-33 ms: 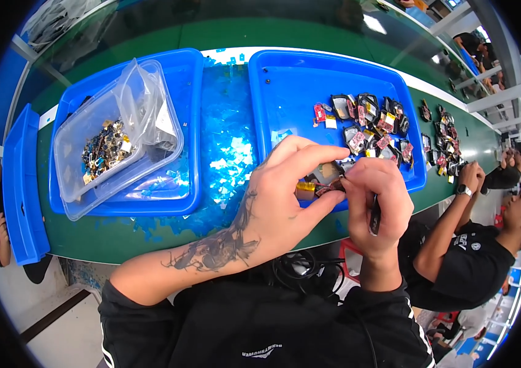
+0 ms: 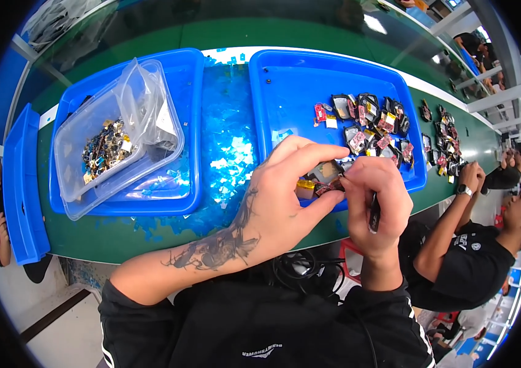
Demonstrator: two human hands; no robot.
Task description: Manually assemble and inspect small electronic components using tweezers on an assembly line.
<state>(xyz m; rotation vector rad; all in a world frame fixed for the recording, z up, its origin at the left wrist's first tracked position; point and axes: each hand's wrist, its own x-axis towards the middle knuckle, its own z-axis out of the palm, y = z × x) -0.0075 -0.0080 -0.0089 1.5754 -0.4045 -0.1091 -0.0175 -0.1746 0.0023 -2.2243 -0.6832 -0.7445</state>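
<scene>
Between the thumb and fingers of my left hand (image 2: pixel 291 190) is a small opened electronic device (image 2: pixel 326 170). Its black casing shows, with a reddish circuit board and a yellow-taped part at its near side. My right hand (image 2: pixel 380 205) is closed in a pinch at the right end of this device. A slim dark tool (image 2: pixel 374 214) shows inside the right hand's curled fingers; its tip is hidden. Both hands are above the near edge of the right blue tray (image 2: pixel 309 80). Several similar opened devices (image 2: pixel 367 126) lie in that tray, beyond my fingers.
On the left, another blue tray (image 2: pixel 194 122) holds clear plastic boxes (image 2: pixel 67 153) with small metal parts. Blue film scraps (image 2: pixel 229 153) litter the green bench between the trays. More devices (image 2: pixel 447 138) lie right of the tray, near a co-worker's hands (image 2: pixel 472 175). An empty-looking blue bin (image 2: pixel 21 184) stands far left.
The device in my left hand is tilted slightly differently, and more of the casing's inside shows. My hands have hardly moved.
</scene>
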